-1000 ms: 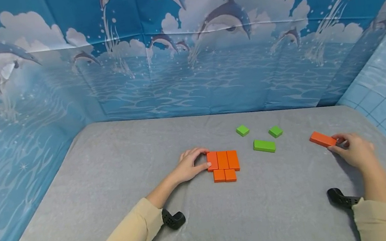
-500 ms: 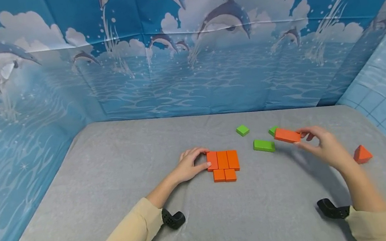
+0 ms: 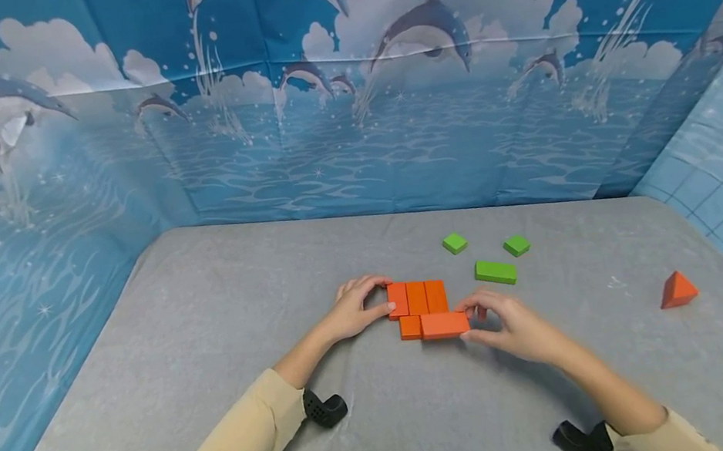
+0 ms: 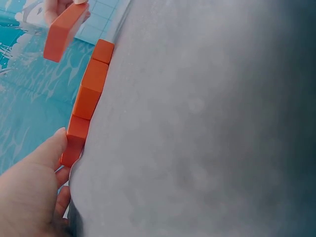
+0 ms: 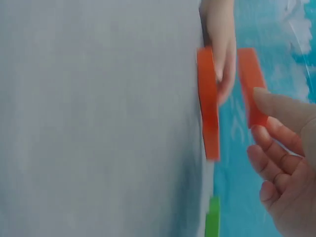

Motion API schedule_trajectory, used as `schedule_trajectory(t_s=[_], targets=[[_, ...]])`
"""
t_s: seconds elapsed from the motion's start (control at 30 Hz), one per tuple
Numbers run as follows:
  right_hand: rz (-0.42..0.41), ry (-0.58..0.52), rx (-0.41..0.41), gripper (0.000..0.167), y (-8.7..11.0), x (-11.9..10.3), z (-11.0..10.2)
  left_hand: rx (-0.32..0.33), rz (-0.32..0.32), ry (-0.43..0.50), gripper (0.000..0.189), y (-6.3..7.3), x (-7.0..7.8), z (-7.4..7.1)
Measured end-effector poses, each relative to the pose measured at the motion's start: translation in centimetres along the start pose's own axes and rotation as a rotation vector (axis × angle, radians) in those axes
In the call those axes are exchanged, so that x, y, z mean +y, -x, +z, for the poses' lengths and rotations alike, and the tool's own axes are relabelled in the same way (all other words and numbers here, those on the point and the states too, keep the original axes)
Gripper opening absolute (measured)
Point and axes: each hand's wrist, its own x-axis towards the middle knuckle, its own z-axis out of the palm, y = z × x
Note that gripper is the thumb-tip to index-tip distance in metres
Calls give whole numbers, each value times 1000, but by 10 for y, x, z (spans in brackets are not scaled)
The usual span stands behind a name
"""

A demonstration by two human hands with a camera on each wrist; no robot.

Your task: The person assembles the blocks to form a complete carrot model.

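Note:
Flat orange blocks lie side by side on the grey cloth: three upright ones point(image 3: 417, 298) in a row, with a smaller orange block point(image 3: 409, 327) below. My left hand point(image 3: 349, 311) pinches the leftmost block point(image 3: 397, 299) between thumb and forefinger. Between thumb and fingers, my right hand point(image 3: 513, 324) holds a long orange block point(image 3: 444, 324) by its right end. In the left wrist view this held block point(image 4: 61, 37) hangs above the cloth, apart from the row. It covers the second small block in the head view.
Up and right of the orange group lie a long green block point(image 3: 495, 272) and two small green blocks, one left point(image 3: 455, 243) and one right point(image 3: 516, 246). An orange triangular block point(image 3: 678, 289) stands far right. A dolphin-print curtain point(image 3: 349, 141) rises behind the cloth.
My right hand has carried the long orange block leftward from the far right, past the green blocks, to above the orange group. The triangular block came into view. My left hand stayed put.

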Motion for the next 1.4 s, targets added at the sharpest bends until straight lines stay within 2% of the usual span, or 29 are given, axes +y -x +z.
schedule_trajectory(t_s=[0.17,0.33,0.57,0.7,0.9,1.07,1.4], targets=[[19,-28,-89,29,-2,-9,16,5,-7,5,42,1,0,-1],[3,9,-123,27,-3,-12,28,-2,-7,6,42,1,0,-1],[28,142,-88,27,-3,-17,33,-5,-8,6,42,-1,-1,-1],[15,241,-71,29,-3,-19,36,-3,-7,7,42,-1,-1,-1],[-10,281,-47,32,-2,-18,40,-4,-3,7,42,0,-1,0],[-40,357,-25,29,-2,-18,44,0,1,9,42,0,-1,0],[3,430,-3,24,-3,-22,47,4,-8,2,41,0,1,1]])
